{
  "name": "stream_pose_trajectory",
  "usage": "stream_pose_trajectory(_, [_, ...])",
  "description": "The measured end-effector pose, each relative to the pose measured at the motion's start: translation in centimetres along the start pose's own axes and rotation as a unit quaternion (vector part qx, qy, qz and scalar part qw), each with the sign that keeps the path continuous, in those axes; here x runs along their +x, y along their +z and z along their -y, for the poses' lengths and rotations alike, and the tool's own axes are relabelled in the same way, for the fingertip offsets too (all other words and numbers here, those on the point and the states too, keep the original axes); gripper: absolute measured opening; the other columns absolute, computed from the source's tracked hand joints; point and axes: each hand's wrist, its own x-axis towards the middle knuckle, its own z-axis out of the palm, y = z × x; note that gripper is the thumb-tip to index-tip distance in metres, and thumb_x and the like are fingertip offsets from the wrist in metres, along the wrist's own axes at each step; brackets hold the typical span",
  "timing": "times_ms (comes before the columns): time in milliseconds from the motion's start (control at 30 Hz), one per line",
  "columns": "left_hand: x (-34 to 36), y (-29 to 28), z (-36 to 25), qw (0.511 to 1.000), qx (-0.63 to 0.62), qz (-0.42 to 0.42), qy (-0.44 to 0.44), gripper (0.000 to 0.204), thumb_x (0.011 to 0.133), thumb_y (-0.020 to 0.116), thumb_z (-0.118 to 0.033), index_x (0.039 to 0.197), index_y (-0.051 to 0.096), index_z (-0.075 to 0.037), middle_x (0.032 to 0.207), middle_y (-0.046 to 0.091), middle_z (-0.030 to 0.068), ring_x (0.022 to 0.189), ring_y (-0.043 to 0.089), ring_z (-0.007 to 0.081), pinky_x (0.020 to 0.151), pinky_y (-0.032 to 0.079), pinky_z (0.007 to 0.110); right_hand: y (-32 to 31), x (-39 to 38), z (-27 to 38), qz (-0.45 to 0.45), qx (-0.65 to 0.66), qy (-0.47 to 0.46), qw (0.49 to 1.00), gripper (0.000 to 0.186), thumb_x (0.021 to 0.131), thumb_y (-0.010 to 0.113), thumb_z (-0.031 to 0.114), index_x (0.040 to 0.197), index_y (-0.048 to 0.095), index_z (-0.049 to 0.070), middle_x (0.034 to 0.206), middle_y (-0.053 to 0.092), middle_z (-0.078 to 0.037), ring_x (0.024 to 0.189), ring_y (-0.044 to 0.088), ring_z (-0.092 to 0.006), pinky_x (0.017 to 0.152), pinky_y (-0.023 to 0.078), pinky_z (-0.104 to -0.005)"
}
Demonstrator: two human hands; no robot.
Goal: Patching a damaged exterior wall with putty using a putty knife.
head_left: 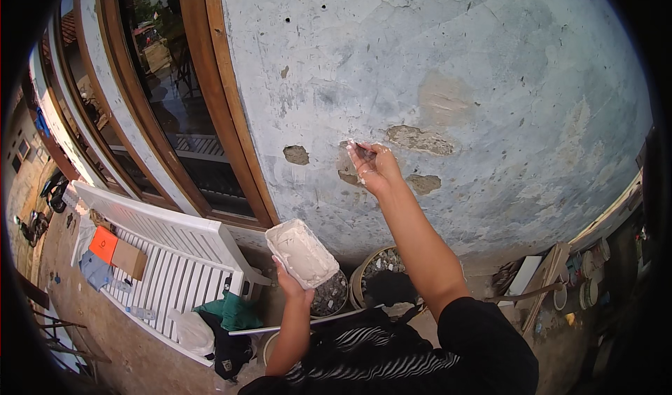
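My left hand is wrapped round the side of a white rectangular tub. Pale, creamy putty fills the tub, and some is smeared over its rim. In front of me, my right hand is raised to a weathered blue-white wall, fingers drawn together and smeared with white putty. It partly covers a bare patch where the paint has come off. Whether a small tool sits between those fingers is hidden. Other chipped hollows lie close by, and a smoother greyish patch sits higher up.
Wood-framed windows stand at the left. A white slatted bench carries an orange-and-brown box, a bottle and cloths. Pots of rubble stand below the wall. At the right lean wooden boards, beside several buckets.
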Motion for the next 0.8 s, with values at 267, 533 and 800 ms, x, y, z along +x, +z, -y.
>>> stream_pose_trajectory(267, [0.1, 0.5, 0.6, 1.0, 0.004, 0.001, -0.02, 0.063, 0.099, 0.027, -0.057, 0.143, 0.037, -0.013, 0.141, 0.047, 0.0094, 0.125, 0.049, 0.0322, 0.105, 0.04, 0.046, -1.6, -7.9, 4.1, 0.147, -0.142, -0.032, 0.978, 0.028, 0.091, 0.051, -0.001, 0.119, 0.051, -0.004, 0.114, 0.06, -0.017, 0.101, 0.063, -0.0298, 0.087, 0.056, -0.0429])
stream_pose_trajectory(533, [0.2, 4.0, 1.0, 0.993, -0.03, 0.094, -0.07, 0.062, 0.099, 0.029, -0.053, 0.143, 0.037, -0.009, 0.14, 0.048, 0.0121, 0.124, 0.05, 0.0334, 0.105, 0.04, 0.048, -6.9, -13.5, 5.5, 0.235, -0.572, -0.039, 0.785, 0.037, 0.091, 0.065, 0.012, 0.125, 0.053, 0.003, 0.11, 0.065, -0.006, 0.097, 0.06, -0.0123, 0.084, 0.049, -0.0294])
stream_pose_trajectory(800, [-1.1, 7.0, 2.1, 0.976, -0.019, 0.183, -0.115, 0.065, 0.099, 0.031, -0.052, 0.145, 0.033, -0.006, 0.142, 0.045, 0.0162, 0.125, 0.049, 0.0356, 0.105, 0.04, 0.049, -7.1, -14.3, 6.4, 0.247, -0.729, -0.112, 0.628, 0.04, 0.088, 0.065, 0.012, 0.122, 0.048, -0.001, 0.1, 0.067, -0.018, 0.091, 0.065, -0.0259, 0.082, 0.048, -0.0354])
